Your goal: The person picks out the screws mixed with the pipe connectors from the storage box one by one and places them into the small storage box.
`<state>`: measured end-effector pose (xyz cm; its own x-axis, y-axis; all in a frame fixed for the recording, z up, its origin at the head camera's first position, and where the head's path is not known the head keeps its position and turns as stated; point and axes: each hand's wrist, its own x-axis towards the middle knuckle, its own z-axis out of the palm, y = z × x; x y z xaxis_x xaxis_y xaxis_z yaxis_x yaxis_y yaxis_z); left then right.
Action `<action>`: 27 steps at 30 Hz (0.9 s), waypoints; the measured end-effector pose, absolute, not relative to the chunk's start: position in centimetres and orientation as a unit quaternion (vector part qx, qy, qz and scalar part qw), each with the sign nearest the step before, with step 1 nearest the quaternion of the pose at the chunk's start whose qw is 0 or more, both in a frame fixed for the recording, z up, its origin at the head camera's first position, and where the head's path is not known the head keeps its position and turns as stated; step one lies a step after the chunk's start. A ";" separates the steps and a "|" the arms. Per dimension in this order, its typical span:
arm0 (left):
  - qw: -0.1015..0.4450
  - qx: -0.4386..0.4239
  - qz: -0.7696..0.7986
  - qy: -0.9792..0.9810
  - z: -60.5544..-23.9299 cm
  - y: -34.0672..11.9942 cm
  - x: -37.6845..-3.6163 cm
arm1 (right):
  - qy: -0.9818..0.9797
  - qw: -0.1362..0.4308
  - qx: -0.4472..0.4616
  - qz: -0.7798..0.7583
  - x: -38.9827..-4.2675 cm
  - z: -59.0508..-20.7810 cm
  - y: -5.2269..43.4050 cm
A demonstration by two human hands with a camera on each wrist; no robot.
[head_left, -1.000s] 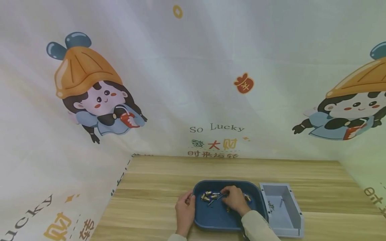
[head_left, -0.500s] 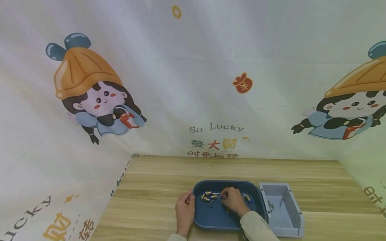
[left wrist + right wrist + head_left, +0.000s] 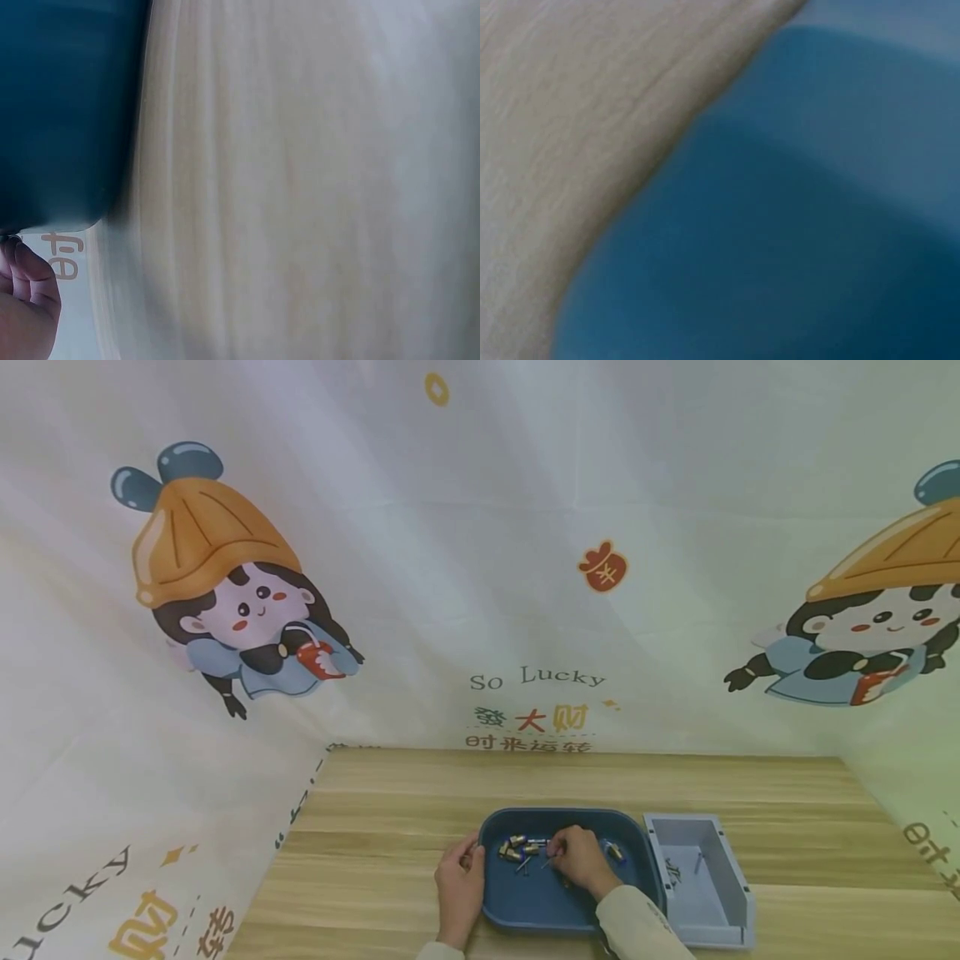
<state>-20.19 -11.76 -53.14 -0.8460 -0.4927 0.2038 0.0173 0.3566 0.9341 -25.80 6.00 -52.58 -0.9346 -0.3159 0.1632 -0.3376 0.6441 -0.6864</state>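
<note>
Two hands work at a dark blue tray [image 3: 540,906] on the wooden surface [image 3: 390,827] in the head view: the left hand [image 3: 459,887] curls its grip round the tray's left rim, the right hand [image 3: 579,858] pinches among small metal parts [image 3: 519,849], a grey bin [image 3: 701,881] just beside. Left wrist view shows blurred tray wall [image 3: 60,112] and fingers [image 3: 26,285]. Right wrist view shows only blurred tray [image 3: 795,225] and wood.

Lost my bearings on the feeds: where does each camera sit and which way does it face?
Head: high, looking forward and down at the table; both hands and sleeves show.
Left wrist: beside the blue tray, facing blurred tabletop; left hand fingers show.
Right wrist: close over the tray; no body visible.
All three share the tray.
</note>
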 end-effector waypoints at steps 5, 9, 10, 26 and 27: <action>0.232 0.151 -0.547 -0.790 -53.0 -11.8 -20.2 | -0.903 0.010 0.195 0.382 -25.7 -52.5 6.0; 0.231 0.149 -0.548 -0.790 -53.0 -11.8 -20.2 | -0.900 0.005 0.199 0.387 -25.7 -52.4 6.1; 0.229 0.151 -0.548 -0.790 -53.0 -11.7 -20.2 | -0.900 0.003 0.197 0.388 -25.7 -52.4 6.1; 0.227 0.153 -0.544 -0.793 -53.2 -11.7 -20.3 | -0.911 0.021 0.124 0.392 -25.9 -51.5 8.0; 0.227 0.153 -0.544 -0.793 -53.2 -11.7 -20.3 | -0.911 0.024 0.123 0.392 -25.9 -51.3 8.2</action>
<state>-20.26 -11.68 -53.16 -0.8501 -0.4898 0.1933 0.0037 0.3615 0.9324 -25.87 8.18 -51.35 -0.9687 -0.2047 0.1403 -0.2426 0.6618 -0.7093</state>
